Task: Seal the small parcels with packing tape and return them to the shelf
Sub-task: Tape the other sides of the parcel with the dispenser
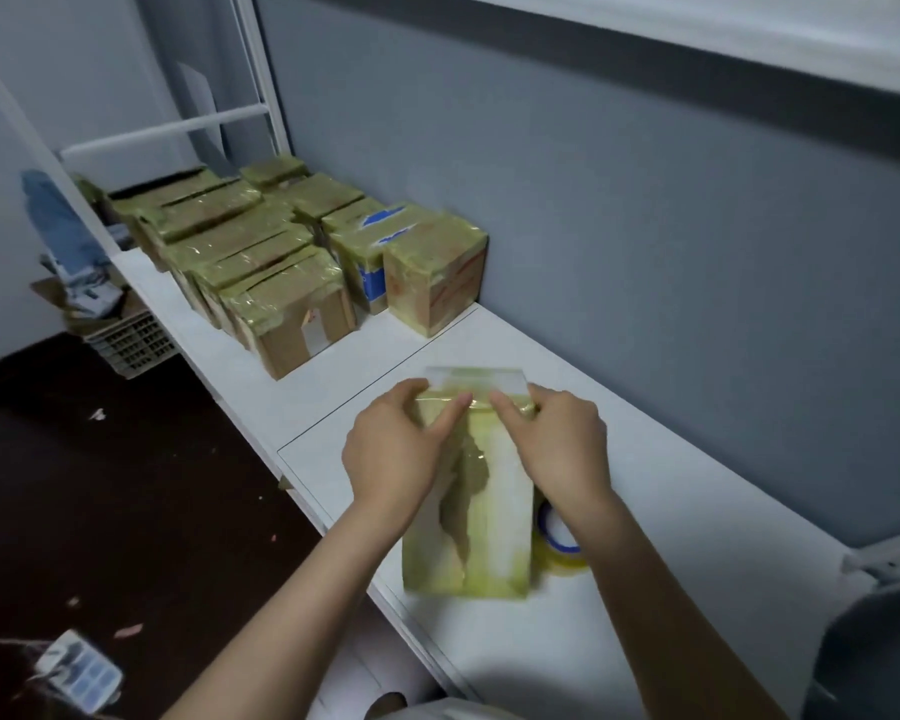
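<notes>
A small parcel (494, 517), wrapped in yellowish clear tape, stands upright on the white shelf (671, 511) in front of me. My left hand (396, 449) grips its top left corner, thumb pressing on the top edge. My right hand (557, 444) holds the top right corner, fingers curled over the tape there. A loose strip of clear tape (476, 379) sticks up beyond the parcel's top edge between both hands. A roll of packing tape (559, 543) with a blue core lies on the shelf just right of the parcel, partly hidden behind my right forearm.
Several taped parcels (281, 252) stand in rows at the far left end of the shelf, against the grey wall (645, 226). Left of the shelf is dark floor with a crate (131, 340), a cardboard box and scraps. A grey object (874, 641) sits at the right.
</notes>
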